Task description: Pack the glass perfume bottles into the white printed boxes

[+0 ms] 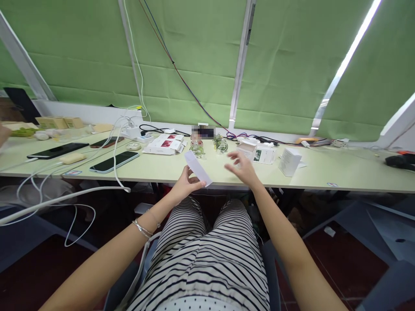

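Note:
My left hand (189,185) is closed on a white folded paper box (197,168), pinching its lower end just above the table's front edge. The box is long, narrow and tilted. Off to its right, my right hand (241,167) hovers with fingers apart and slightly blurred, holding nothing. Behind the hands, a small clear glass jar with a reddish top (196,149) and a glass jar with green in it (220,144) stand on the table. Closest to my right hand are an open white carton (247,149) and a printed white box with a dark picture (264,154).
An upright white box (289,162) stands on the right of the table (324,172). Flattened white-and-red packaging (164,144) lies left of the jars. Farther left are phones (115,162) and white cables (116,147), one hanging over the front edge. A person's hand (4,134) shows at the far left.

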A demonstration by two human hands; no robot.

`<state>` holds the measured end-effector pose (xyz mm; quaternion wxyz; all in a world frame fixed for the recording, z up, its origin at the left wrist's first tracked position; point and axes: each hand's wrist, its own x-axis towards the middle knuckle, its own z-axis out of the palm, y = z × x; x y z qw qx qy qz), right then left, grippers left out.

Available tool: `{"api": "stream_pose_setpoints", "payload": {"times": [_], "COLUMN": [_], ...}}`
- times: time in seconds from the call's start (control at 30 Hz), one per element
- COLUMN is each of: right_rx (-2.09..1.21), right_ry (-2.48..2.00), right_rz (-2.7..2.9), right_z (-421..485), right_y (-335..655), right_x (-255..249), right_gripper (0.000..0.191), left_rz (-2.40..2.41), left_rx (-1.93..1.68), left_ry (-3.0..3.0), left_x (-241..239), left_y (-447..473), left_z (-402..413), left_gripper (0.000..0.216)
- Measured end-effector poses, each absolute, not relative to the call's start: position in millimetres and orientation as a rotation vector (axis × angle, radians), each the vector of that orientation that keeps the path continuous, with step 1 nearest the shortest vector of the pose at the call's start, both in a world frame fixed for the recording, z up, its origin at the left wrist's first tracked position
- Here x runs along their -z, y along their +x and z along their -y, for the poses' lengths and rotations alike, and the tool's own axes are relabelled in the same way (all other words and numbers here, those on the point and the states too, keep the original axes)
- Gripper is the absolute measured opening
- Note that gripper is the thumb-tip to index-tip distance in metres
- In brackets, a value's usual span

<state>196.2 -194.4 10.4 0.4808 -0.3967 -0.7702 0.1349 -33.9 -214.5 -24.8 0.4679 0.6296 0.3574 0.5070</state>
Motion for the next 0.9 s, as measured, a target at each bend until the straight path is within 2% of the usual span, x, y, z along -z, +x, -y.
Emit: {"api": "stream_pose_setpoints", "payload": {"times": [0.1,0.2,0.3,0.4,0.63,0.9], "right_rx": [0.112,0.108,-0.158,-0.067,0.230,0.246], "right_ry": [-1.149,-1.329,-1.425,-1.314,-0.949,-0.920], "right_rz": [1.369,1.268,1.482,1.734,2.145,2.228], "right_z": [181,163,153,157,183,192], "right_y": [219,237,240,226,180,159], "right_x": [-8,6,21,24,15,23], "right_gripper": [0.049,0.070,0.055,0.038,0.033,0.034], "left_rz": [-0.901,-0.899,-0.847,-0.748,-0.618,-0.773], "left_rx": [-1.233,-1.226,-1.194,-1.142,-1.259,-1.633], "left_ry": [1.532,1.536,1.571,1.582,1.431,1.449], "left_x": [21,21,21,19,6,4], "left_y": [-35,-34,-33,-31,-30,-35], "left_z": [216,217,219,225,234,219], "left_gripper": [0.077,0.077,0.077,0.077,0.065,0.063]}}
